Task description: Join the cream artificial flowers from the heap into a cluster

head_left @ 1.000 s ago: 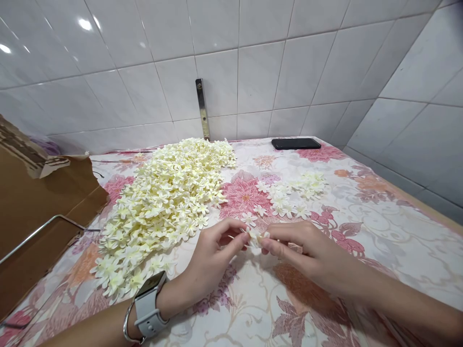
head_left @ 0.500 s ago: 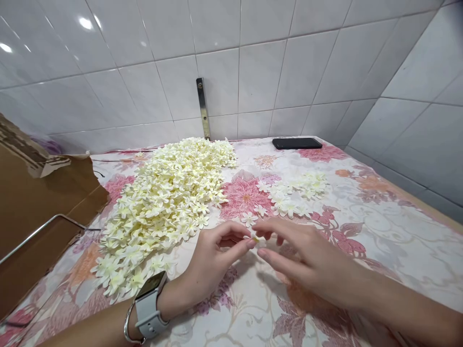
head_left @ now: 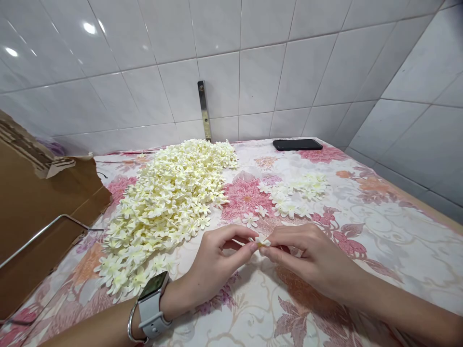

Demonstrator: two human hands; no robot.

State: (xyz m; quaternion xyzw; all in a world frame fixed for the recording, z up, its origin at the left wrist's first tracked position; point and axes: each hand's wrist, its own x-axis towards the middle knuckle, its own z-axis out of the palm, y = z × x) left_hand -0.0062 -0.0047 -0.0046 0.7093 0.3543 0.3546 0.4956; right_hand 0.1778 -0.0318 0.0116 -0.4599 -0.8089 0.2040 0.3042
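Observation:
Between the fingertips of both hands is a small white artificial flower (head_left: 262,240), just above the tablecloth. My left hand (head_left: 220,258), with a watch (head_left: 154,303) on the wrist, pinches it from the left. From the right, my right hand (head_left: 307,248) has thumb and forefinger closed on its other side. A large heap of cream-white flowers (head_left: 170,193) spreads to the left of my hands. Just beyond my fingers lie a loose flower (head_left: 250,220) and another one (head_left: 261,210). A smaller group of flowers (head_left: 289,197) rests farther right.
A black phone (head_left: 297,144) lies at the back of the floral tablecloth (head_left: 398,241). At the left stands a torn cardboard box (head_left: 54,207) with a bent metal wire (head_left: 47,233) in front. A metal strip (head_left: 204,111) leans against the tiled wall (head_left: 256,77).
My right thumb and forefinger, apart before, have closed on the flower. The left hand has kept its pinch and shifted only slightly.

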